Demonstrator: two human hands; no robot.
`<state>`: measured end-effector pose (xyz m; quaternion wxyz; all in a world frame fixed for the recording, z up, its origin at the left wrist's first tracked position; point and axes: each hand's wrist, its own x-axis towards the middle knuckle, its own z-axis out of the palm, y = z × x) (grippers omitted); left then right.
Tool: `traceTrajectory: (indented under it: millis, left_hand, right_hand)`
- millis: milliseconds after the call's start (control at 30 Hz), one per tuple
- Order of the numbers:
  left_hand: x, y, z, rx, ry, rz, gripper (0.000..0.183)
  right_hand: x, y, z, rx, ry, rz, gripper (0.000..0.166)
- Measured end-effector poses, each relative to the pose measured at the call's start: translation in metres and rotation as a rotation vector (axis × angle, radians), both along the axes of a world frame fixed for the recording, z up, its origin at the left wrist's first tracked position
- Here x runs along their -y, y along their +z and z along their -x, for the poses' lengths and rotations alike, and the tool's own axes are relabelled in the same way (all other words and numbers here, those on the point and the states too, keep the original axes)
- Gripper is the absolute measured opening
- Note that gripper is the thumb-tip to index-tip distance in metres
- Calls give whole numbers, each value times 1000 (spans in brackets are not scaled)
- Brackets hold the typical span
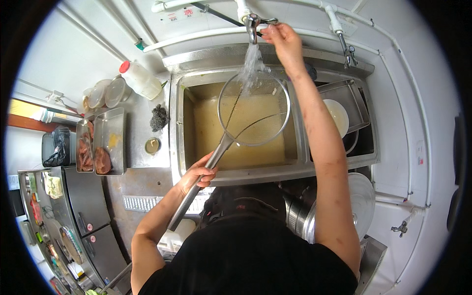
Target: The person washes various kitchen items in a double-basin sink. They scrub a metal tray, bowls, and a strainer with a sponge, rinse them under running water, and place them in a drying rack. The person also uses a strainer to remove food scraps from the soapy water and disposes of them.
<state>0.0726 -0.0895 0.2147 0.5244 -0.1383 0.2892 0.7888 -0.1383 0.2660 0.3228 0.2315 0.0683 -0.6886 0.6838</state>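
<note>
My left hand (200, 174) is closed around the metal handle of a round wire-mesh skimmer (254, 108). The skimmer's mesh lies over the left basin of a stainless steel sink (239, 175), which holds cloudy yellowish water (217, 147). Above it, water runs from a chrome faucet (252, 29) onto the far part of the mesh. My right hand (284, 38) is raised at the faucet's lever, fingers bent against or close beside it; whether they grip it cannot be told. A few small bits cling to the mesh near its right side.
Left of the basin are a steel wool scrubber (159, 118), a small round container (152, 146), a red-capped plastic bottle (142, 81), and metal trays (123, 147) with meat. The right basin holds a rectangular metal pan (359, 107) and a pale bowl (337, 117). Pipes run along the wall.
</note>
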Motion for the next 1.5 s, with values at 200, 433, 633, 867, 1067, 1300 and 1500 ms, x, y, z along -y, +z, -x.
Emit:
traceTrajectory:
  millis: [200, 433, 633, 867, 1067, 1300, 1500]
  left_hand:
    - [-30, -14, 14, 66, -10, -23, 74]
    - [-42, -22, 46, 93, -76, -91, 63]
    - [-10, -35, 49, 42, -105, -25, 68]
    - [10, -13, 31, -302, -187, 251, 76]
    - [14, 8, 40, -440, -130, 350, 80]
    - [25, -28, 50, -1455, -78, 785, 81]
    - [-16, -19, 59, -1704, -202, 1160, 80]
  right_hand:
    - [32, -99, -13, 526, 179, 618, 22]
    - [78, -156, -9, 772, 358, 970, 30]
    - [6, -212, -29, 1215, 169, 288, 30]
    - [18, -214, 2, 618, 17, -212, 25]
    - [-14, -250, -34, 1001, 64, 339, 27]
    - [-17, -251, -109, 1197, -36, -189, 38]
    - [-48, -256, -190, 933, -365, 293, 23]
